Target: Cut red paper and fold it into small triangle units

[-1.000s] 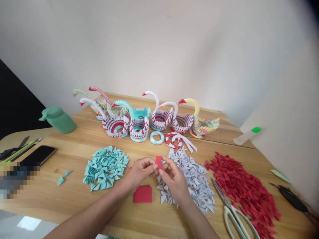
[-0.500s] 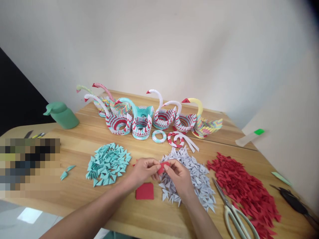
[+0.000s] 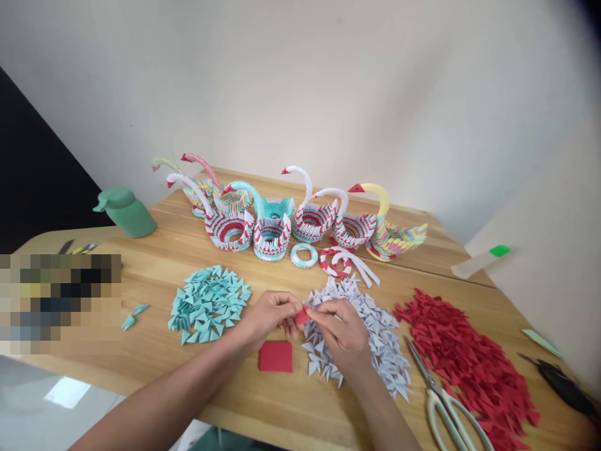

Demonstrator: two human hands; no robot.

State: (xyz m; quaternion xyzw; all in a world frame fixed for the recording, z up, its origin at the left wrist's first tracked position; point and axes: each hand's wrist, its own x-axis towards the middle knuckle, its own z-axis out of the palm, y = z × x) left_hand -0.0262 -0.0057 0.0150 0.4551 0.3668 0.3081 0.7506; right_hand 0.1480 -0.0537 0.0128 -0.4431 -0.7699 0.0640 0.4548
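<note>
Between both hands is a small piece of red paper [image 3: 302, 315], partly folded and partly covered by fingers. My left hand [image 3: 272, 315] pinches its left side, while my right hand [image 3: 344, 329] grips the upper right edge with thumb and forefinger. Just below the left hand lies a red paper rectangle [image 3: 275, 356], flat on the table. A heap of pale lilac folded paper triangles [image 3: 385, 341] spreads under and beside the right hand. Left of the hands sits a pile of teal folded triangles [image 3: 209, 304].
Several paper swans [image 3: 230, 230] line the back of the wooden table [image 3: 154, 282]. Two paper rings [image 3: 303, 255] lie before them. On the right are scissors [image 3: 439, 394], red folded triangles [image 3: 474, 357] and a black-handled tool [image 3: 563, 385]. A green bottle [image 3: 126, 213] stands at left.
The red paper now looks smaller and more folded between the fingers. My right hand has turned, with its fingers closer over the paper. The whole view has shifted slightly.
</note>
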